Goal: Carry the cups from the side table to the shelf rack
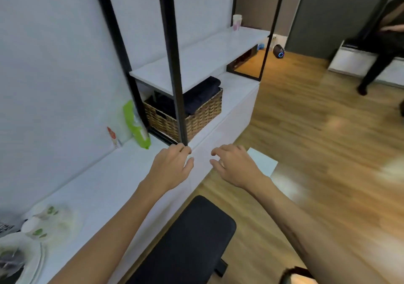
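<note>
A white cup with a pink print (237, 22) stands at the far end of the white shelf (196, 63) of the black-framed rack (172, 65). My left hand (171, 166) hovers over the low white bench near the foot of the rack's front post, fingers loosely curled, holding nothing. Beside it, my right hand (234, 164) hangs over the bench edge with relaxed fingers and is likewise empty. No other cup is in sight.
A wicker basket (192, 115) with dark cloth sits under the shelf. A green packet (136, 126) leans on the wall. Plates and wrapped items (32, 240) lie at the lower left. A black padded stool (188, 244) is below my arms. A person's legs (376, 65) stand at right.
</note>
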